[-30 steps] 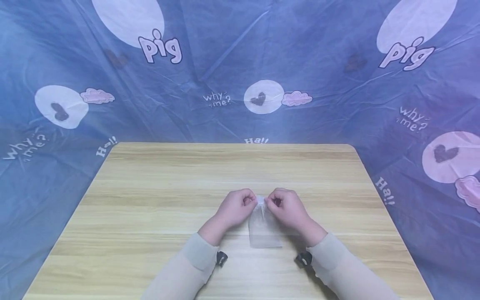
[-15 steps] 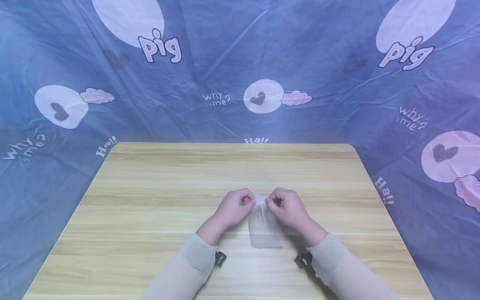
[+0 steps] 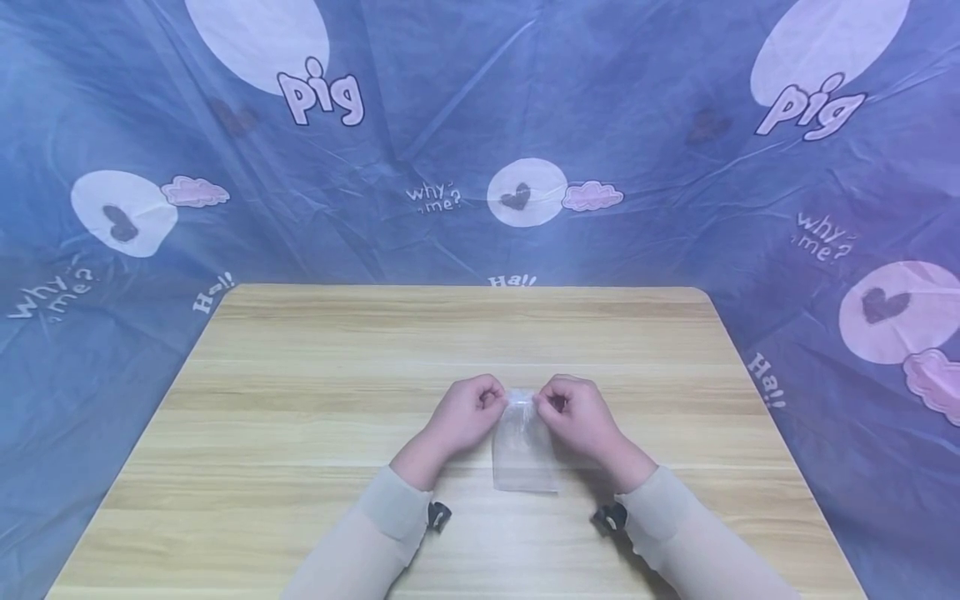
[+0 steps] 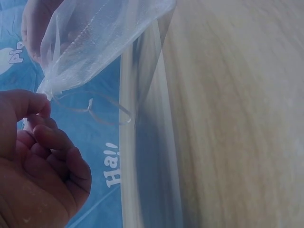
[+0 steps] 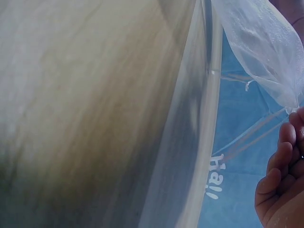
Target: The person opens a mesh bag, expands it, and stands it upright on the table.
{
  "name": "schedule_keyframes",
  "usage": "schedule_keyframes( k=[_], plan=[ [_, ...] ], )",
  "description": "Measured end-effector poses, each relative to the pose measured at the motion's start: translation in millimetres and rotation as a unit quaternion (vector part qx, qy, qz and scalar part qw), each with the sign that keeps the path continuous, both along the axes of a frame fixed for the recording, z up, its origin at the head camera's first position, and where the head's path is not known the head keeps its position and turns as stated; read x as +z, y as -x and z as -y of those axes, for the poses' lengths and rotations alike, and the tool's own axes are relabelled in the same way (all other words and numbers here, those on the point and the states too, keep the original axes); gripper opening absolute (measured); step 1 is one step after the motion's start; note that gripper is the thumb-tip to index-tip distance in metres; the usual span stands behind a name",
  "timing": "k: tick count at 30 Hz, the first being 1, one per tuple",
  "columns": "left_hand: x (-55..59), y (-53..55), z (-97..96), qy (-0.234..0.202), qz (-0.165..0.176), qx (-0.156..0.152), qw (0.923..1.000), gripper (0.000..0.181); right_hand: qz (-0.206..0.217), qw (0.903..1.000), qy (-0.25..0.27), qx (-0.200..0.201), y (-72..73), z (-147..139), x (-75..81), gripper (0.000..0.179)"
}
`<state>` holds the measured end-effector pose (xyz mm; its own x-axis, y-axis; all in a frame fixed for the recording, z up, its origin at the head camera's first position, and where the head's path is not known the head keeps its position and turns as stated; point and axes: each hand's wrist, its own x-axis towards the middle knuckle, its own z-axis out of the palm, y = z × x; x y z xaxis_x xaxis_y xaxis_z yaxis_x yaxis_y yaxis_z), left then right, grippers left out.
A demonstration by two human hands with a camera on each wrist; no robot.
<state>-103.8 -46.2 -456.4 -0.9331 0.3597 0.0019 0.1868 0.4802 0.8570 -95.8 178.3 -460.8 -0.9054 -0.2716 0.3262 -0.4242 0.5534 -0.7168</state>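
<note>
A sheer white organza drawstring pouch [image 3: 524, 457] hangs flat between my hands, low over the middle of the table. My left hand [image 3: 461, 412] pinches one side of its gathered neck between thumb and index finger, the other fingers curled in. On the opposite side my right hand [image 3: 583, 417] pinches the neck in the same way. In the left wrist view a thin ribbon drawstring [image 4: 90, 110] loops out from the gathered neck, with a small knot in it. More ribbon [image 5: 251, 130] trails from the neck in the right wrist view. Nothing shows inside the sheer cloth.
The wood-grain table [image 3: 300, 392] reaches out on every side of the hands. Behind and beside it hangs a blue printed curtain [image 3: 420, 108]. A black wrist camera [image 3: 439, 517] sits at the left cuff, and another black camera [image 3: 609, 518] at the right cuff.
My left hand has shifted slightly left, away from the right hand, so the pouch's neck is spread a little wider. The pouch's body has swung slightly left. My right hand has barely moved.
</note>
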Motion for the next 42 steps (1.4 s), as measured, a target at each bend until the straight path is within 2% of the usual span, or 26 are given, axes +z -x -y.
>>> schedule_keyframes(
  k=[10,17,27,42],
  plan=[
    [0.2,-1.9,1.0,-0.002,-0.003,0.001,1.0000,0.009,-0.009,0.9999,0.002,0.006,-2.8,-0.3,3.4,0.017],
    [1.3,-4.2,2.2,-0.005,0.005,0.004,1.0000,0.008,-0.002,0.9999,0.001,0.011,-3.6,-0.3,4.3,0.016],
    [3.3,-4.5,4.1,0.002,-0.002,0.001,1.0000,0.008,0.005,0.9997,-0.004,0.023,-1.9,-2.0,4.5,0.017],
    [1.5,-1.9,5.2,0.019,-0.004,-0.020,0.9996,0.007,0.007,0.9991,0.005,0.041,-1.9,-8.1,3.0,0.017]
  ],
)
